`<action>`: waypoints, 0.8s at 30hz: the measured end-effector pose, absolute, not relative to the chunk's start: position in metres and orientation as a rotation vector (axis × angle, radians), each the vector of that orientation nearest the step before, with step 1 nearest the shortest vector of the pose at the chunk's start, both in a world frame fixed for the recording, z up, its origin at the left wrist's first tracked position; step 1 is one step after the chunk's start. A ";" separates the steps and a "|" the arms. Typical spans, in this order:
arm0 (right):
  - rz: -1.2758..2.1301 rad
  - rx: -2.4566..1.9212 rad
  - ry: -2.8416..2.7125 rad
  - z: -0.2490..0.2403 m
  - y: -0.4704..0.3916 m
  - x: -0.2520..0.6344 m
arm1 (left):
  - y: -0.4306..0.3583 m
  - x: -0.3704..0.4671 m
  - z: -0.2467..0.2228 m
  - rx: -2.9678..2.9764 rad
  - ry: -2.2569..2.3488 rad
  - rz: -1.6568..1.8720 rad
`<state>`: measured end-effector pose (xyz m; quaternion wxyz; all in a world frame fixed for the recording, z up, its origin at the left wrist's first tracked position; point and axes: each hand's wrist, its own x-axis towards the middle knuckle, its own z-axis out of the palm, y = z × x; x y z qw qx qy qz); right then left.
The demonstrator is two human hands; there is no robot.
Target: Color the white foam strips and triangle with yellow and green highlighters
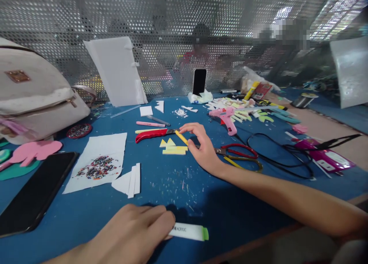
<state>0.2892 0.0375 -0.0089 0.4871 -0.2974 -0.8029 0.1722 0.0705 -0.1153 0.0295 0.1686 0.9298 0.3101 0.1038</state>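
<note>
Fingers of the right hand (205, 153) are being held narrow on a yellow strip (181, 137) slanting down-right at mid-frame, while a near-level marker (189, 231) is being gripped by the left hand (139, 227) at bottom centre.

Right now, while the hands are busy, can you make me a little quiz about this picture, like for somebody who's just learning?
1. Which hand holds the white marker?
2. True or false: in the picture, the pink glue gun lies to the right of the upright phone.
3. Fill the gap: the small strip at the right hand is coloured ____.

Key: 1. The left hand. 2. True. 3. Yellow.
</note>
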 end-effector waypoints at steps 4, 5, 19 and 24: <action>0.387 -0.637 -1.943 -0.003 0.030 0.292 | -0.117 0.066 0.033 2.611 0.878 0.275; 0.383 -0.566 -1.979 -0.002 0.027 0.292 | -0.117 0.065 0.033 2.618 0.875 0.280; 0.744 -0.062 -2.317 -0.013 -0.048 0.276 | -0.105 0.057 0.018 2.631 0.906 0.445; 0.931 -0.039 -2.181 -0.004 -0.042 0.278 | -0.101 0.047 0.009 2.702 0.935 0.561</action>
